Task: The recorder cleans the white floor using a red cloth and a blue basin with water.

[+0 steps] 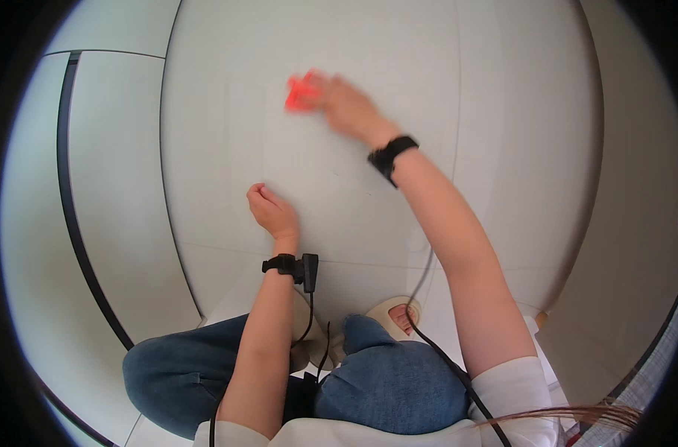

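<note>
Far out over the pale tiled floor (279, 149), my right hand (346, 108) is closed on a small bright red cloth (301, 93). Motion blurs both the fingers and the cloth, which looks crumpled and lies against the floor. Nearer to me and to the left, my left hand (272, 212) is curled into a loose fist, with nothing visible in it. A black strap with a small device sits on each wrist.
White cabinet fronts (115, 186) with a dark vertical groove stand along the left. A beige surface (629, 186) borders the floor on the right. My bent knees in jeans (398, 380) and a light slipper (395, 316) are close below. Black cables (443, 357) run beside my arms.
</note>
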A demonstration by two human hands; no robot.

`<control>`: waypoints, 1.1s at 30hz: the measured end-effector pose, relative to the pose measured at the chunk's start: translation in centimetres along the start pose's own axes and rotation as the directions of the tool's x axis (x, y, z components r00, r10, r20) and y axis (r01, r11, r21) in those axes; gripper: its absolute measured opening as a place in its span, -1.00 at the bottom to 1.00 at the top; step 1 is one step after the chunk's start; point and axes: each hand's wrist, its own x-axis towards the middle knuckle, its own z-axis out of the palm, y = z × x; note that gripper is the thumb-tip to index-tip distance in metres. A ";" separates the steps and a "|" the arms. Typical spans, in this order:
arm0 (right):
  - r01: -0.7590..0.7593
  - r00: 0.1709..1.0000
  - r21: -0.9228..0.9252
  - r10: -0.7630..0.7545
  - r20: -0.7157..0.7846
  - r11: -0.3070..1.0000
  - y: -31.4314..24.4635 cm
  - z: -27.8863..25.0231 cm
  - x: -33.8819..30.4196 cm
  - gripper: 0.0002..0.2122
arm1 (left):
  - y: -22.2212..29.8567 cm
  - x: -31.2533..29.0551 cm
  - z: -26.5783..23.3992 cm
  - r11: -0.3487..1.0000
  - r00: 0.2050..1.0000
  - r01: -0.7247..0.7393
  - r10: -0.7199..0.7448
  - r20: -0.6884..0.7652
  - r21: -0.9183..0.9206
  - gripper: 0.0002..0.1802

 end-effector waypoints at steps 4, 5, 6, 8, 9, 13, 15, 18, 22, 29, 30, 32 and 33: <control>0.269 0.939 0.097 -0.283 0.193 0.958 -6.7 1.7 -8.0 -0.43 | -0.6 0.6 -1.1 0.995 0.998 0.061 -0.059 0.023 -0.076 -0.79; 0.242 0.941 0.163 -0.272 0.201 0.957 -7.1 1.1 -10.6 -0.45 | -0.3 0.5 -0.8 0.997 0.999 0.037 -0.035 0.026 -0.072 -0.79; 0.239 0.936 0.187 -0.277 0.217 0.953 -7.5 0.7 -12.9 -0.44 | 0.0 0.4 -0.8 0.997 0.999 0.036 -0.034 0.025 -0.066 -0.79; 0.202 0.931 0.230 -0.260 0.258 0.952 -8.5 -0.3 -16.9 -0.44 | 0.6 0.2 -0.6 0.998 0.999 0.030 -0.029 0.022 -0.054 -0.80; 0.166 0.922 0.278 -0.249 0.296 0.946 -8.4 -0.7 -18.2 -0.44 | 0.7 0.1 -0.5 0.999 1.000 0.024 -0.024 0.014 -0.035 -0.81; 0.043 0.993 0.300 -0.074 0.094 0.953 -6.7 -4.2 -20.5 -0.47 | 0.7 0.0 -0.8 0.999 0.999 0.028 -0.027 0.021 -0.043 -0.81; -0.052 0.993 0.273 0.078 -0.086 0.960 -3.0 -7.6 -20.5 -0.48 | 1.2 0.0 -0.8 1.000 1.000 0.009 -0.009 -0.002 -0.014 -0.80; -0.322 0.863 0.163 0.360 -0.355 0.932 3.3 -11.6 -23.1 -0.46 | 1.6 -0.4 -0.3 0.999 0.999 0.034 -0.034 0.017 -0.003 -0.80; -0.510 0.800 -0.084 0.437 -0.411 0.856 5.4 -11.2 -24.6 -0.45 | 1.6 -0.6 0.0 1.000 1.000 0.019 -0.019 0.010 0.003 -0.80; -0.181 0.971 -0.033 0.184 0.155 0.983 -10.1 -1.8 -24.9 -0.39 | 1.1 -0.2 -0.5 0.999 1.000 -0.028 0.027 0.013 0.043 -0.80; -0.161 0.969 0.060 0.147 0.197 0.985 -11.6 -1.5 -25.3 -0.40 | 1.1 -0.3 -0.5 0.999 0.999 -0.036 0.035 0.019 0.034 -0.79; -0.154 0.969 0.081 0.134 0.207 0.985 -12.8 -0.3 -26.3 -0.41 | 1.1 -0.5 -0.3 0.998 0.999 -0.045 0.045 0.019 0.044 -0.79; -0.147 0.968 0.102 0.122 0.217 0.984 -12.9 0.1 -26.8 -0.42 | 1.1 -0.6 -0.1 0.997 0.998 -0.053 0.052 0.020 0.055 -0.79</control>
